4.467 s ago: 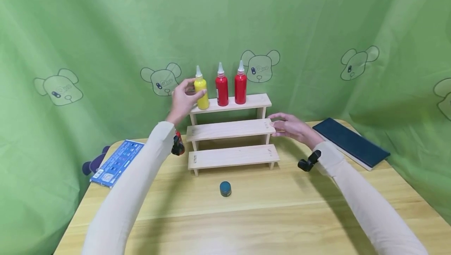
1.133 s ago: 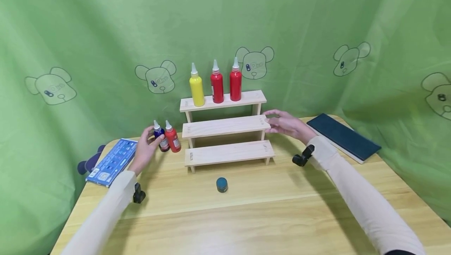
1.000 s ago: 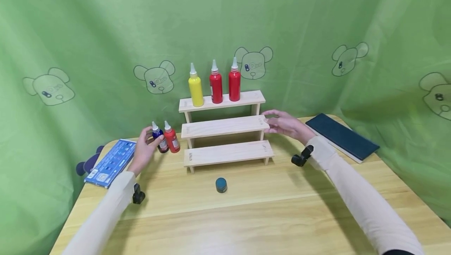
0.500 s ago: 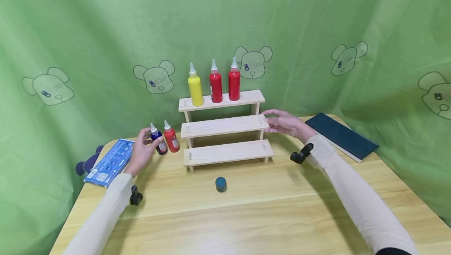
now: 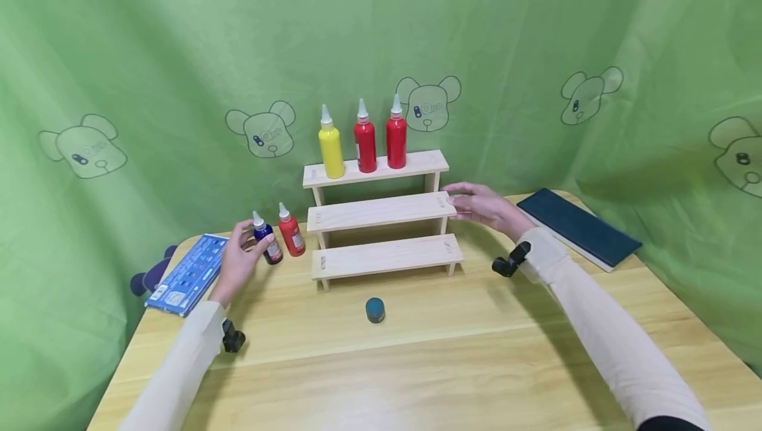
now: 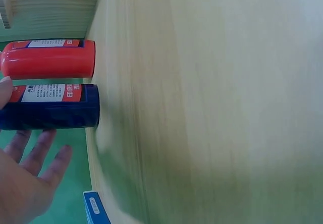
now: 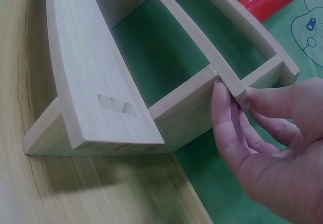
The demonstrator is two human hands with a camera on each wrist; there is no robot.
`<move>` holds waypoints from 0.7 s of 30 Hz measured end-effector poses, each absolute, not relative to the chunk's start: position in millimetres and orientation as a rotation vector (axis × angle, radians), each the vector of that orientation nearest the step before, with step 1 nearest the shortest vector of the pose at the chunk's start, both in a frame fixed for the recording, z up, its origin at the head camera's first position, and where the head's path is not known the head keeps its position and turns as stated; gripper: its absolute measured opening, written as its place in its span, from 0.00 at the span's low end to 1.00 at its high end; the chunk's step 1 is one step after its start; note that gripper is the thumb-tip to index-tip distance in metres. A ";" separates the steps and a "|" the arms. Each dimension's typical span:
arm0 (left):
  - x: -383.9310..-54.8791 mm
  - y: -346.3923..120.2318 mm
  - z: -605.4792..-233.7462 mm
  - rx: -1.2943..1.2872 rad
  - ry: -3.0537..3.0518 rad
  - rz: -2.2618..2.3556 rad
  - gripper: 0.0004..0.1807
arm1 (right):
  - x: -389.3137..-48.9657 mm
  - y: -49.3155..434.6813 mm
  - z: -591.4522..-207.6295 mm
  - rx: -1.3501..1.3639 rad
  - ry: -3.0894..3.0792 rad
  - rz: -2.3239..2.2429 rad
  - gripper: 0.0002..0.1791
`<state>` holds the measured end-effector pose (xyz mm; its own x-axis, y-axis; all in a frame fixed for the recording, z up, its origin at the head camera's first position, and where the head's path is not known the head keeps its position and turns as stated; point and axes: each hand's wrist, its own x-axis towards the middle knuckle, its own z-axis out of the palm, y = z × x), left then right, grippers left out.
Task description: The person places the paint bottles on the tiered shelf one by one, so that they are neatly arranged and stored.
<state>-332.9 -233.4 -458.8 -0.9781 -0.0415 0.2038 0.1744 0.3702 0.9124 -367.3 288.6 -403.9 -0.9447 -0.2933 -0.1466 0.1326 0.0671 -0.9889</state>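
At the left of the table in the head view, my left hand [image 5: 238, 262] holds a dark blue squeeze bottle [image 5: 270, 246] with a white nozzle, thumb in front and fingers behind. That bottle [image 6: 55, 110] stands upright beside a red squeeze bottle [image 5: 292, 235], with a small gap between them. My right hand [image 5: 485, 208] pinches the right end of the middle board of a three-step wooden rack [image 5: 381, 211]; the thumb and fingers [image 6: 50, 171] of the left show close up in its wrist view. A yellow bottle [image 5: 331, 151] and two red ones, one at the right [image 5: 396, 142], stand on the top step.
A small jar with a teal lid [image 5: 375, 311] stands on the table before the rack. A blue flat packet [image 5: 187, 274] lies at the left, a dark flat case [image 5: 579, 227] at the right. A green curtain [image 5: 506, 21] hangs behind the table.
My left hand has left the yellow bottle on the top step and come down to the blue bottle, which has since shifted slightly left, away from the red one. The right hand keeps its place.
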 end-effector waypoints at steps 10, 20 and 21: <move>-329.5 -231.2 -456.9 -0.071 -2.454 -1.710 0.33 | -369.0 288.8 -403.4 -0.173 2.033 -1.926 0.31; -321.5 -229.3 -451.9 0.020 -2.513 -1.716 0.34 | -368.0 292.4 -406.1 -0.170 2.016 -1.939 0.32; -321.1 -229.5 -451.3 0.023 -2.508 -1.705 0.34 | -367.9 292.1 -405.9 -0.177 2.017 -1.938 0.32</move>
